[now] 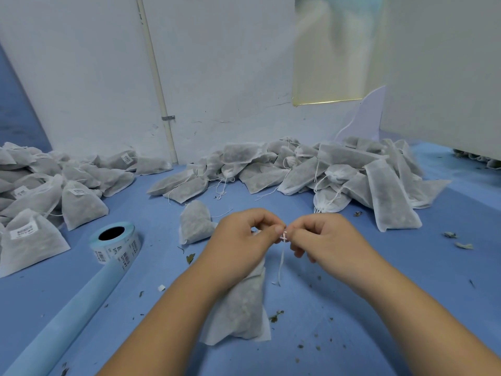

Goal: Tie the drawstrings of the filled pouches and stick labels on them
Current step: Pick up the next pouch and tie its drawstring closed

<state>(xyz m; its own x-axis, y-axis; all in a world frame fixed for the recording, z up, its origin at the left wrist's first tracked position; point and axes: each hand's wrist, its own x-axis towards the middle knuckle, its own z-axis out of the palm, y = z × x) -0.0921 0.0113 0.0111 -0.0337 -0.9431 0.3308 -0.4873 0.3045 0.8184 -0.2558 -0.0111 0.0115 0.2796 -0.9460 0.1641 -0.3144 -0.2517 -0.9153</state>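
Note:
A filled white fabric pouch [244,308] lies lengthwise on the blue floor under my forearms. My left hand [241,240] and my right hand [322,237] meet above its top end, and each pinches the white drawstring [282,256] between thumb and fingers. A small knot or crossing shows between the fingertips, and the loose ends hang down to the floor. The pouch's mouth is hidden behind my left hand. A roll of printed labels [115,241] lies to the left, with its blue backing strip [67,313] trailing toward me.
A heap of labelled pouches [46,196] fills the left side. A larger heap of unlabelled pouches [325,172] with loose strings lies at the back right. One single pouch [195,223] sits just beyond my left hand. Bits of dried herb litter the floor. White walls stand close behind.

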